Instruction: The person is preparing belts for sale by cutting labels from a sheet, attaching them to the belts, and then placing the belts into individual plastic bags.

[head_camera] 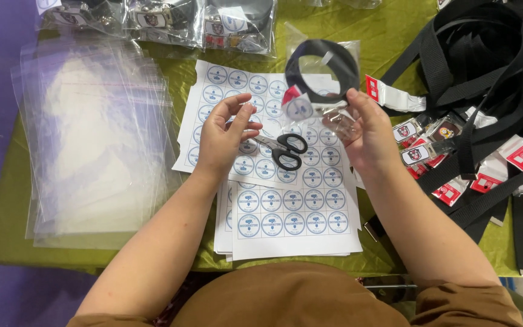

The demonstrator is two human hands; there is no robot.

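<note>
My right hand [367,130] holds a clear plastic bag [322,75] with a coiled black belt inside, lifted above the sticker sheets. A round sticker sits on the bag's front. My left hand [225,136] hovers over the sheets of round blue-and-white stickers [292,209], fingertips pinched together, apparently on a small sticker. Black-handled scissors [286,150] lie on the sheets between my hands.
A stack of clear plastic bags [92,133] lies at the left on the green tablecloth [7,200]. Loose black belts with buckles and red-and-white tags [485,91] pile up at the right. Packed bags [171,21] lie along the far edge.
</note>
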